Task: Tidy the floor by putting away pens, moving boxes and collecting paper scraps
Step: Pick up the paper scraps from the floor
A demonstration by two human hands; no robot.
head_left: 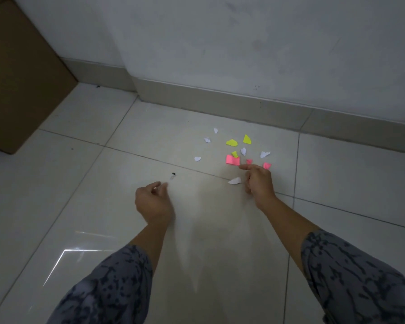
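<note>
**A:** so what's nearest the camera?

**B:** two patterned sleeves (108, 291), bare forearms reaching out over the tiled floor (80, 206). Left hand (153, 200) hangs above the tiles with fingers loosely curled, thumb near the fingertips, and I can't see anything in it. Right hand (258, 181) is further out, at the near edge of the scraps, forefinger stretched toward the left and the other fingers tucked under. Can't tell if it's pinching anything.

**A:** and the paper?

**B:** a white scrap (234, 181) lies just left of the right hand. Right beyond the fingers there's a big pink piece (232, 160) and two small pink bits (266, 165), partly hidden by the hand. Further on, yellow pieces (232, 142) and more white scraps (264, 154), all loose on one tile near the skirting. The larger yellow ones look like little wedges, points aimed roughly at the wall (243, 47).

**A:** any boxes, any writing?

**B:** a brown cardboard box (19, 80) stands far left against the wall, only its plain side in view, contents hidden. There's a small dark speck (173, 174) ahead of the left hand. No readable writing.
</note>
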